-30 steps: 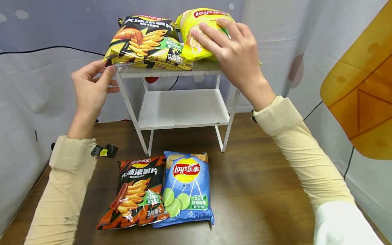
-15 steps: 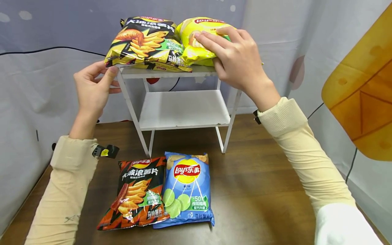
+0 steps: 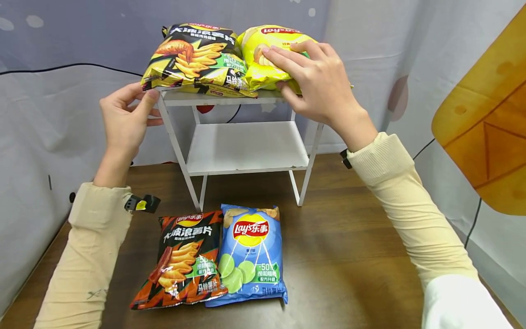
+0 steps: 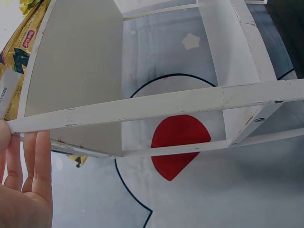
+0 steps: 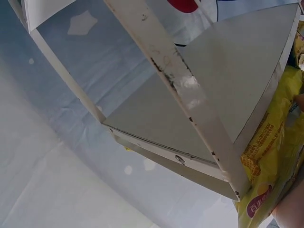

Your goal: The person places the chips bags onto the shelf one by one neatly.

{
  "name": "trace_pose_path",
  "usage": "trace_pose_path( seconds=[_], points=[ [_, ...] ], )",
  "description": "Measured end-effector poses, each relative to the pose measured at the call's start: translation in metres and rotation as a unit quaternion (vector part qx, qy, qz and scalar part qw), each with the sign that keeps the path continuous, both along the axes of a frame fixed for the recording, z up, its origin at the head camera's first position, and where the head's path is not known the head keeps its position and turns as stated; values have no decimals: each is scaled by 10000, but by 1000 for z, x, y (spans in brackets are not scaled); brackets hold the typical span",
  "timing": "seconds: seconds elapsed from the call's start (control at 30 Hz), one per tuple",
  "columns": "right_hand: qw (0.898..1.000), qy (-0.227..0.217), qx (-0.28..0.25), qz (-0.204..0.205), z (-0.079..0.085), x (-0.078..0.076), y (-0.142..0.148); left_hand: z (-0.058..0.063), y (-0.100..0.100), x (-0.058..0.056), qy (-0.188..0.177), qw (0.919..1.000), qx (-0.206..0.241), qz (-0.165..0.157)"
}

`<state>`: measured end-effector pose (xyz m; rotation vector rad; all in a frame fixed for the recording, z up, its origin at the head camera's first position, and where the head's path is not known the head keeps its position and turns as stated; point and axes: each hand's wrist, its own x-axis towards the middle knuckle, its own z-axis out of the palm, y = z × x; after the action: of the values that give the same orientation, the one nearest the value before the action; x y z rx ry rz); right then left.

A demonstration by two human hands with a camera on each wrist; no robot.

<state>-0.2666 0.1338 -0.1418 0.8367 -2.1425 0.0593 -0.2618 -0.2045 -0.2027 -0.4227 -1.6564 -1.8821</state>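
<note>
In the head view, my left hand [image 3: 125, 116] pinches the front left top corner of a small white two-tier rack [image 3: 246, 146], thumb in front. A black and yellow bag of chips [image 3: 193, 57] lies on the rack's top, its lower left corner right above that thumb. My right hand [image 3: 320, 82] holds a yellow bag of chips [image 3: 263, 75] on the top's right side. Its fingers lie across the bag's face and its thumb sits at the lower front edge. The right wrist view shows the yellow bag's crimped end [image 5: 259, 199] overhanging the rack's edge.
An orange and black bag of chips [image 3: 185, 260] and a blue bag of chips [image 3: 250, 256] lie side by side on the brown wooden table [image 3: 337, 256], in front of the rack. Pale cloth hangs behind and at both sides. A black cable [image 3: 74, 66] runs along the back cloth.
The yellow bag has come down onto the rack's top under my right hand. My right thumb has come into sight at its lower edge. The left hand keeps its place on the rack.
</note>
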Motion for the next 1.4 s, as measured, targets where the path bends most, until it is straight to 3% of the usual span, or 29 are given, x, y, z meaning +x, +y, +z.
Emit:
trace_pose_path(
  seconds=[0.47,0.73,0.9,1.4],
  points=[
    [9997,196,78,113,-3,-4,-1,0,-1,0,-5,10000,4,-7],
    [9956,921,65,183,-8,-5,-1,0,0,0,17,10000,18,-66],
    [9914,1296,18,205,-9,-1,-4,0,-1,-1,36,10000,38,-67],
    [9891,1413,-133,379,-17,23,-2,0,0,-1,18,10000,42,-36]
  ],
)
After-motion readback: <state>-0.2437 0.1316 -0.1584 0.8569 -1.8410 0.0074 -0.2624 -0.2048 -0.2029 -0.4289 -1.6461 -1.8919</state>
